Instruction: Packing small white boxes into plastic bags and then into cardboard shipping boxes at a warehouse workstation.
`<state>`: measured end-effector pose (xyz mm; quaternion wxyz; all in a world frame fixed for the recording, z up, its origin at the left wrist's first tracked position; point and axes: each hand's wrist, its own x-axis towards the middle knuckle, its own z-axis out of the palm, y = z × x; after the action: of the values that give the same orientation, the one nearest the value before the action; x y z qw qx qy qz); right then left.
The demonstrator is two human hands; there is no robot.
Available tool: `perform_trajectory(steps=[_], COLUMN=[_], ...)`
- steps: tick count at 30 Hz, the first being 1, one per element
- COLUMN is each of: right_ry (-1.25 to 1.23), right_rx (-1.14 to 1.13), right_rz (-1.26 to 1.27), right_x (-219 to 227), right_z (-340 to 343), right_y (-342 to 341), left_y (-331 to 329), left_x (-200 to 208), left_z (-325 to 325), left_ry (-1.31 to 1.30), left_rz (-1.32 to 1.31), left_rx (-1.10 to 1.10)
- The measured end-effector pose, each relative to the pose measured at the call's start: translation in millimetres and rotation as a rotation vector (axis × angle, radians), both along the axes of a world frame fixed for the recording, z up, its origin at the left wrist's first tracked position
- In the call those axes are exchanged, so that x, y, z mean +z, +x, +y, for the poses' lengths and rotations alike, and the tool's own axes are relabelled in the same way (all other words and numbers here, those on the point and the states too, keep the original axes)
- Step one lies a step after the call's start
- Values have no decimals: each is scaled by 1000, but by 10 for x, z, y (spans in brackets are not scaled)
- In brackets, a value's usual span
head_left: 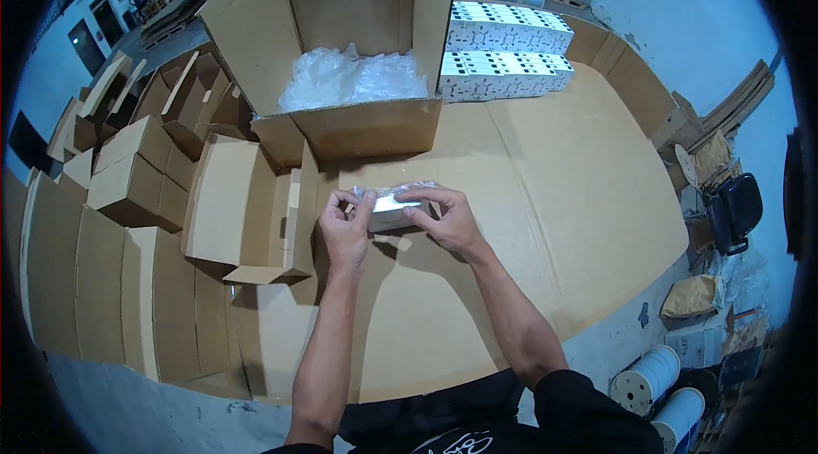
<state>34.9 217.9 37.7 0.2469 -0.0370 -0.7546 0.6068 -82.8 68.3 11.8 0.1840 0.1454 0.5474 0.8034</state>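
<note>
Over the cardboard-covered table, a small white box [393, 214] is held between my two hands, with crinkled clear plastic [368, 191] along its far edge. My left hand [345, 232] pinches the plastic and the box's left end between thumb and fingers. On the other end, my right hand [450, 220] is closed, its index finger reaching over the top and its thumb at the near side. The fingers cover both ends of the box. Beyond the hands stands a large open carton [366, 132] holding a heap of clear plastic bags [351, 82].
Stacked white printed boxes [503, 75] stand in rows at the far right of the table [588, 190]. An open cardboard box [230, 207] lies left of my hands, among several brown cartons [136, 173]. Cable reels [648, 382] and a black chair [734, 211] are off to the right.
</note>
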Motion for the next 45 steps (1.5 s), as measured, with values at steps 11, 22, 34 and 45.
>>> perform_trajectory(steps=[11,22,34,45], right_ry=[-1,342,925,739], right_rx=[-55,-100,109,-112], right_rz=[-105,15,-385,-136], right_x=[31,84,805,956], right_z=[-17,120,145,-58], right_y=[-54,-49,-211,-668], left_y=[-40,-69,28,827], left_x=[220,157,-63,7], left_z=[-140,-129,-132,-1147], left_ry=[-380,-304,-301,-851], left_rz=[1278,546,356,1003], left_rx=[166,-108,-145,-58])
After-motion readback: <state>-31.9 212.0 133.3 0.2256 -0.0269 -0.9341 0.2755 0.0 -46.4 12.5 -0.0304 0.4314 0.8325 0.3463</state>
